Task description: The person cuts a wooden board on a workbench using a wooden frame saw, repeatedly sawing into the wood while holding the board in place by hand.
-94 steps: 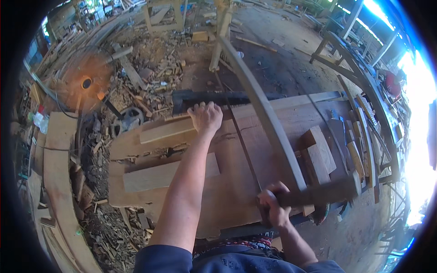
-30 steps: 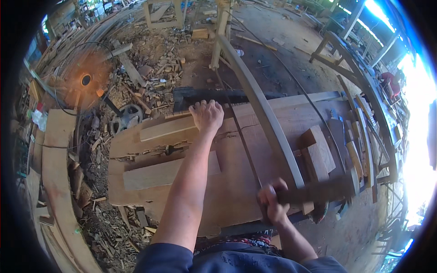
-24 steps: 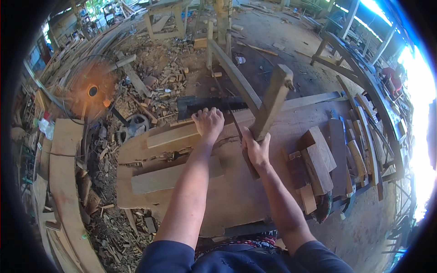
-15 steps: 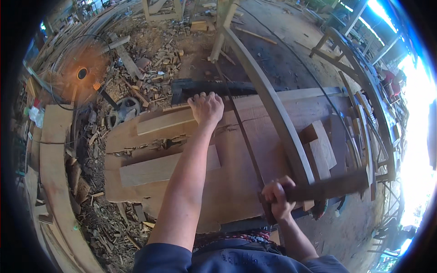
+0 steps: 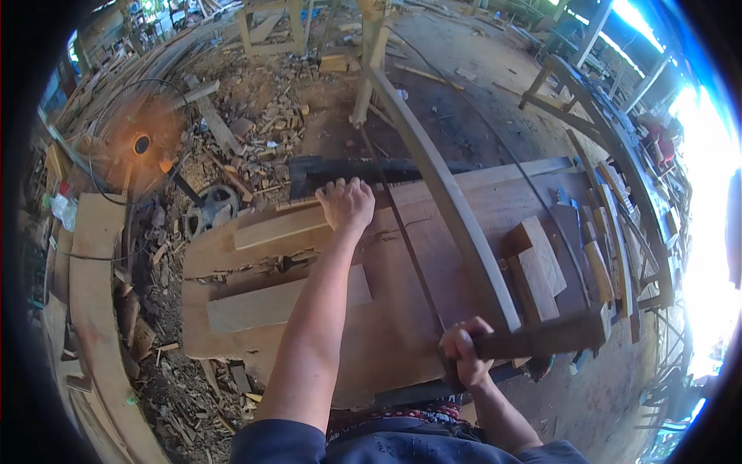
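My right hand [image 5: 466, 352] is closed round the near end of a large wooden frame saw [image 5: 456, 193]. Its thin dark blade runs away from me across a broad plank [image 5: 410, 309], with the wooden beam and a taut cord to its right. Where the blade meets the wood is hard to make out. My left hand [image 5: 346, 205] lies left of the blade, fingers curled over the far edge of the wood by a pale strip [image 5: 280, 228]. A second pale board [image 5: 255, 305] rests on the plank, partly behind my left forearm. Cracks run along the plank's left half.
A spinning orange fan [image 5: 141, 145] stands at the left. Wood scraps [image 5: 270, 116] litter the ground beyond. Wooden blocks [image 5: 537, 267] and a handsaw [image 5: 593, 263] lie right of the frame saw. A long plank [image 5: 97, 309] stretches along the left, a wooden bench frame [image 5: 610, 116] at the right.
The whole scene sits lower in the picture. The frame saw has shifted slightly left, its near arm tilting a little, with my right hand still on it. My left hand keeps its place on the wood.
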Demonstrator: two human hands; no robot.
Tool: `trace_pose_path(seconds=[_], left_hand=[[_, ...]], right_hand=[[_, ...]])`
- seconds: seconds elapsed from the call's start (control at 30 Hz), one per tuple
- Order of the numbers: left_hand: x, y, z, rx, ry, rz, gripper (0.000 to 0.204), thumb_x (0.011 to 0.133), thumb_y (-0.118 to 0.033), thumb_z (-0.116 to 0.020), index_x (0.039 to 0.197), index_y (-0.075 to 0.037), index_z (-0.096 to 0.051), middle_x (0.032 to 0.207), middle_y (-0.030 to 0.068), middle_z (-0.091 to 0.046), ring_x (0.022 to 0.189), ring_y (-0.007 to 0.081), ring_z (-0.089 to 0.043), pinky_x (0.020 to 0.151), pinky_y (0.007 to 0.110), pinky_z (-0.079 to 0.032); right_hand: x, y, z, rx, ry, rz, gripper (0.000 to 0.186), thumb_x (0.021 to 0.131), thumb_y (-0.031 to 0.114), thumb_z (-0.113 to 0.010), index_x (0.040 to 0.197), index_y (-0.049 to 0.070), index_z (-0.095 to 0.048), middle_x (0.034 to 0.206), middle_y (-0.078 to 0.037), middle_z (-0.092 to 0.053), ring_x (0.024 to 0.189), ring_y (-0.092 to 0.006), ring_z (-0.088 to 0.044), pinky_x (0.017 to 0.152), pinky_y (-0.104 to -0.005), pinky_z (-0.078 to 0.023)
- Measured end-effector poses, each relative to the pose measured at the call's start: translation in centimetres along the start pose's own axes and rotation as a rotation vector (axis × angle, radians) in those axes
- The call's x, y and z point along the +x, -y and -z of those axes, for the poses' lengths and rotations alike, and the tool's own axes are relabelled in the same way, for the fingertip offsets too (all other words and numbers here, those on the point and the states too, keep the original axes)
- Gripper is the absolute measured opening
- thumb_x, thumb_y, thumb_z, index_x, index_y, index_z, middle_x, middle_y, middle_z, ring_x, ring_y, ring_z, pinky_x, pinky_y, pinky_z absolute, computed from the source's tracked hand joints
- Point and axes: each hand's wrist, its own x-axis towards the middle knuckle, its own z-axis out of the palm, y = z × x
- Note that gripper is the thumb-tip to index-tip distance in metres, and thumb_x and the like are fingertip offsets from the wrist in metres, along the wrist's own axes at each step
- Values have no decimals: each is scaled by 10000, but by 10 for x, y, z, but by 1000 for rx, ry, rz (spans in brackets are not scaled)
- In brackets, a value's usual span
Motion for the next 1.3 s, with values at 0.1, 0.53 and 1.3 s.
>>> trace_pose_path(seconds=[0.1,0.53,1.3], left_hand=[[1,3,1,-2,-50,-7,333,938,-318,-424,921,-134,-702,1014,94,-660,1043,262,-563,969,469,-325],[1,-8,4,4,-38,-17,331,933,-315,-419,935,-137,-698,1007,88,-667,1038,253,-560,960,456,-310],[1,2,-2,67,54,-36,372,950,-342,-363,973,-149,-681,1055,94,-667,1054,284,-583,971,496,-333]], right_hand=[[55,0,-33,-104,-109,-113,191,920,191,-604,803,61,-526,628,15,-491,529,-79,-433,476,-257,-348],[5,18,-13,-61,-160,-72,211,936,186,-598,791,68,-500,600,-21,-504,536,-95,-490,498,-263,-403],[131,-22,-53,-179,-208,-5,336,893,245,-656,649,48,-536,556,16,-501,503,-93,-460,459,-293,-374]])
